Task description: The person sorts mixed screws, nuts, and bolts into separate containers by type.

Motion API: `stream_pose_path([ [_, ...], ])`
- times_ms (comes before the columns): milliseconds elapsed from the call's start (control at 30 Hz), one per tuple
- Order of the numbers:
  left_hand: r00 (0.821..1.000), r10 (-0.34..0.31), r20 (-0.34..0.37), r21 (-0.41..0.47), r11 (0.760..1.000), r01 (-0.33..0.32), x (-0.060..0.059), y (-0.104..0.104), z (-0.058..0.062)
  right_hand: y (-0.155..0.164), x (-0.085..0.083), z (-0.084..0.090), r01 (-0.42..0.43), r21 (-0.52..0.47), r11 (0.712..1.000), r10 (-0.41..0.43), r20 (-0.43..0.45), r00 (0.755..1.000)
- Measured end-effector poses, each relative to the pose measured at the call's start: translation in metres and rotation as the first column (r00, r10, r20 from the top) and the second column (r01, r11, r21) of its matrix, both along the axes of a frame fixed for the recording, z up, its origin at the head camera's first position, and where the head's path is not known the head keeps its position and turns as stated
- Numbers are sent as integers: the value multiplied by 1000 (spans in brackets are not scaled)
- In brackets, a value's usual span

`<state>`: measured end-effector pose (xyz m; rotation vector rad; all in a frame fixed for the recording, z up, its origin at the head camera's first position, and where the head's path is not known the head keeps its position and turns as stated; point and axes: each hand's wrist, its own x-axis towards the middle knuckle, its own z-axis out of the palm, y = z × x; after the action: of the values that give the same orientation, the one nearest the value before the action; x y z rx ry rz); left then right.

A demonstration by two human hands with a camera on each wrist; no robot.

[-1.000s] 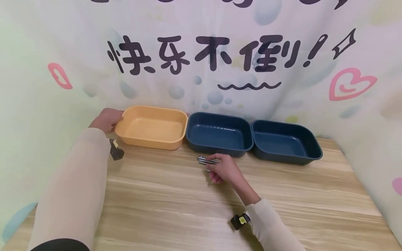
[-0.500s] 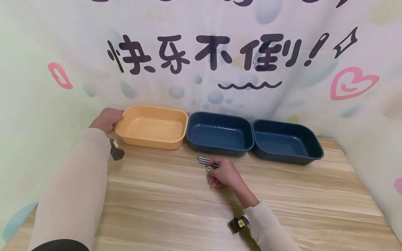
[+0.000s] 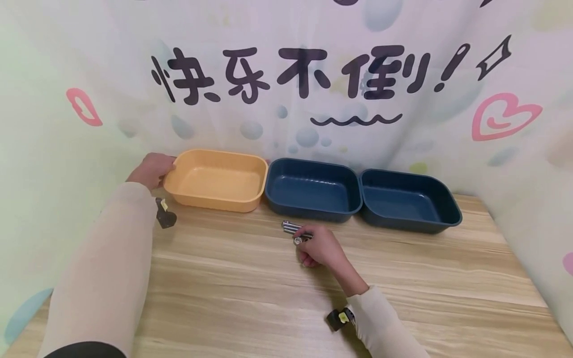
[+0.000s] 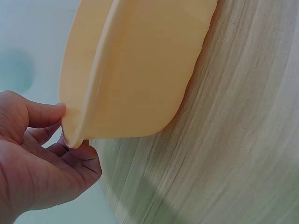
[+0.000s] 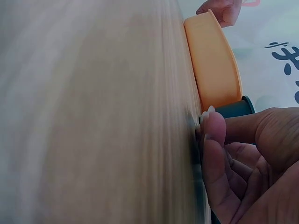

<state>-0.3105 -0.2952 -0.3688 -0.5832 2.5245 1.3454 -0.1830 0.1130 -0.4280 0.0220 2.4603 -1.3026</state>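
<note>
Three tubs stood in a row at the back of the desk [image 3: 250,278]: a yellow tub [image 3: 217,180] at about eleven o'clock, a blue tub [image 3: 312,190] at twelve and a second blue tub [image 3: 409,200] at one, their rims touching or nearly so, and all three bare inside. The left hand [image 3: 151,170] held the yellow tub's left rim, thumb over the lip and fingers curled under it, as the left wrist view showed plainly. The right hand [image 3: 323,248] was closed around small shiny metal pieces [image 3: 295,230], whose ends stuck out toward nine o'clock; they lay on or just above the desk, just in front of the middle tub and outside it. What the pieces were could not be told, and the right wrist view hid them behind the thumb. Judged from that, the work was at its start: the pieces were grasped but not lifted far, nothing had gone into any tub, and the carrying and dropping remained.
</note>
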Motion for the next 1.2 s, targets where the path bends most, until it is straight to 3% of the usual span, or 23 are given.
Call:
stream_pose_path([
  [333,1000,-22,19,-37,999,22,1,-3,2,-1,-1,3,-31,50,998,33,-27,999],
  [567,1000,14,8,-8,1000,-14,1,2,2,0,0,4,-44,81,996,46,-23,999],
  [1200,1000,23,12,-34,999,-23,-5,2,-1,-2,-4,10,-68,157,985,79,-62,995],
])
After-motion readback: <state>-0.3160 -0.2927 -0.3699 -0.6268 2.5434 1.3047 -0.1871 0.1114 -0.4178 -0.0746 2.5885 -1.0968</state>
